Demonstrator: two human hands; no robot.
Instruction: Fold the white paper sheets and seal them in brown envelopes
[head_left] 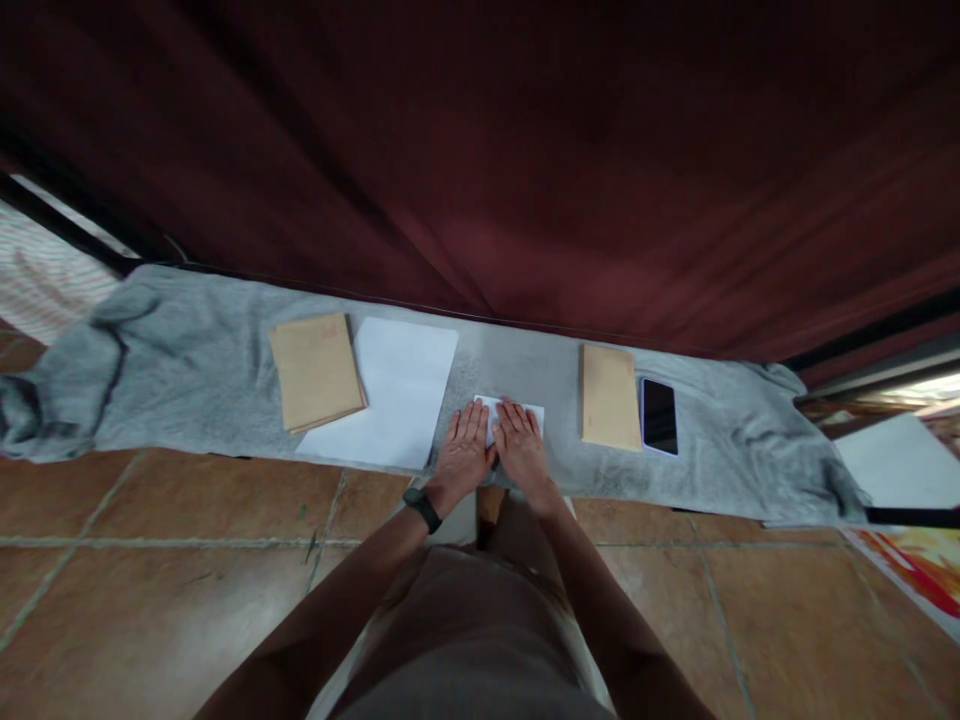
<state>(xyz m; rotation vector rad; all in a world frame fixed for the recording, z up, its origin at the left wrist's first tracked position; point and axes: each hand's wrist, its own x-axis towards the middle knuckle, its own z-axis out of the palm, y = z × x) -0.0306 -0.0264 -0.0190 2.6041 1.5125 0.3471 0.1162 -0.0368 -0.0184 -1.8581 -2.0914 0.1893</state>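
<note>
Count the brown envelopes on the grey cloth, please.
2. The left envelope lies partly over a white sheet; the right envelope lies beside a phone. The left one may hide more beneath.

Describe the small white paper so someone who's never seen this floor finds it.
Find the long grey cloth spread on the tiled floor below the dark red curtain. Near its middle, between a large white sheet and a single brown envelope, lies the small white paper. It is white like the sheet but much smaller.

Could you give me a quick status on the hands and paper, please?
Left hand and right hand open, flat on small white paper. Paper on grey cloth. Tan envelope and phone lie apart, rightward.
</note>
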